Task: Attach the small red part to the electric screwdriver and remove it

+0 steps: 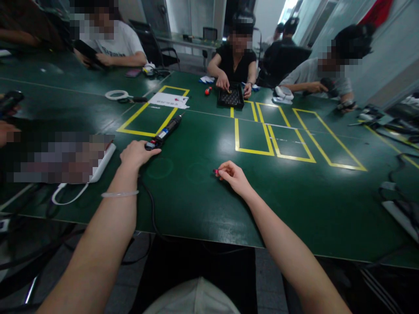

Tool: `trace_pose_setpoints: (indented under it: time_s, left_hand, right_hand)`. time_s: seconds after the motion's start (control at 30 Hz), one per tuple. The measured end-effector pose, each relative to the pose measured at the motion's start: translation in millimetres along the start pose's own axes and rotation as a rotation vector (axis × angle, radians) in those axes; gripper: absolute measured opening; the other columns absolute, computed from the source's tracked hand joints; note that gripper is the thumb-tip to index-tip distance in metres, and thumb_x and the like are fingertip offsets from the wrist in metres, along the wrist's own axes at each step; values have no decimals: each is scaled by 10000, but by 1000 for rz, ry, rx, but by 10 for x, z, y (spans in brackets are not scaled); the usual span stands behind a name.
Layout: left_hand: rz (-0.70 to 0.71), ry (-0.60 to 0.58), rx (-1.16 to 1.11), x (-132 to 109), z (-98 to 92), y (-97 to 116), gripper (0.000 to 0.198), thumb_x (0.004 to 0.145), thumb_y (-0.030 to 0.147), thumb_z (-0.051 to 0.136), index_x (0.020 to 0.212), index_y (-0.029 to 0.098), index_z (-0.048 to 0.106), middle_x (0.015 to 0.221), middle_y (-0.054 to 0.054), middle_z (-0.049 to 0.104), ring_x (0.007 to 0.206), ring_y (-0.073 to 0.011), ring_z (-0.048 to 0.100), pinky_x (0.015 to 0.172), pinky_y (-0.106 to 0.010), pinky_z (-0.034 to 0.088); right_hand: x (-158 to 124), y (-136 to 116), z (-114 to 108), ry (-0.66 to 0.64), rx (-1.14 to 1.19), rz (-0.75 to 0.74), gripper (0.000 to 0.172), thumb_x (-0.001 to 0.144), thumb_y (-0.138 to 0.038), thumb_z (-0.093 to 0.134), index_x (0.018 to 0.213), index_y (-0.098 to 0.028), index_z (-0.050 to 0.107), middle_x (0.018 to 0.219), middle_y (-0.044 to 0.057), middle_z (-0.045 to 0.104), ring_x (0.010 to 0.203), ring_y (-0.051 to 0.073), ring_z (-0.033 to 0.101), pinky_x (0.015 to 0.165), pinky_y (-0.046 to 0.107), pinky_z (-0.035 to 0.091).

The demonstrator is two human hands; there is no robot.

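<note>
My left hand (135,154) rests on the green table (203,205), fingers curled against the near end of a black electric screwdriver (165,131) that lies pointing away toward the yellow tape marks. Its cable runs back under my wrist, which wears a clear bangle. My right hand (231,174) sits further right, fingertips pinched on a small red object (216,172) touching the tabletop.
Yellow tape rectangles (255,135) mark the table's middle. A white power strip (103,161) lies at left. Across the table a person works over a black tray (231,98); other people sit at the far left and right. Cables lie at the right edge.
</note>
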State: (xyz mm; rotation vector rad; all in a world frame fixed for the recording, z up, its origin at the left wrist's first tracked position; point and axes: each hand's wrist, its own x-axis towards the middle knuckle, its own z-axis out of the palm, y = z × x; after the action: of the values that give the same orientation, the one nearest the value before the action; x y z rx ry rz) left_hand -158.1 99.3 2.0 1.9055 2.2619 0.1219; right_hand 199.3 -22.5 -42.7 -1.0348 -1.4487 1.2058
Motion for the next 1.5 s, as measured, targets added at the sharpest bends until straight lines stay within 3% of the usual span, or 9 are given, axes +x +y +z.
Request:
trace_pose_setpoints:
  time_s: [0.3,0.67,0.97,1.27,1.5]
  left_hand:
    - [28,141,-44,33,120,38,768,772,769,529,1219,159,666,1213,-247,585,1090,-450,575,821,-515,477]
    - [46,107,-28,-54,134,224,729,808,704,533,1227,115,631,1261,-242,581,1124,-430,581,895,-518,465]
    - [312,99,58,-430,264,757,626,838,617,546,1247,151,626,1195,-158,625,1084,-351,614,889,-437,479]
    - [643,71,35,-934,400,1227,521,857,541,592,1210,160,628,1131,-111,642,1024,-291,624,835,-373,484]
    - [749,48,15,-1138,426,1343,451,867,504,594,1180,179,610,1135,-100,631,1008,-278,632,789,-356,490]
  right_hand:
    - [-3,9,-34,-20,-64,30,323,839,-429,674,1054,-188,667,877,37,697,690,130,599,679,287,484]
    - [-3,39,-16,-31,-49,32,294,787,-390,729,986,-188,651,868,21,672,621,100,515,596,250,407]
    - [-12,27,-9,-13,-158,20,254,794,-377,724,948,-188,651,673,-33,563,573,106,456,570,249,371]
    - [-62,-42,47,21,-397,-181,137,853,-283,652,955,-208,600,826,-1,628,659,126,533,652,264,445]
    - [-97,-51,38,-2,-685,-302,47,900,-234,597,940,-210,603,911,30,631,764,166,567,717,280,449]
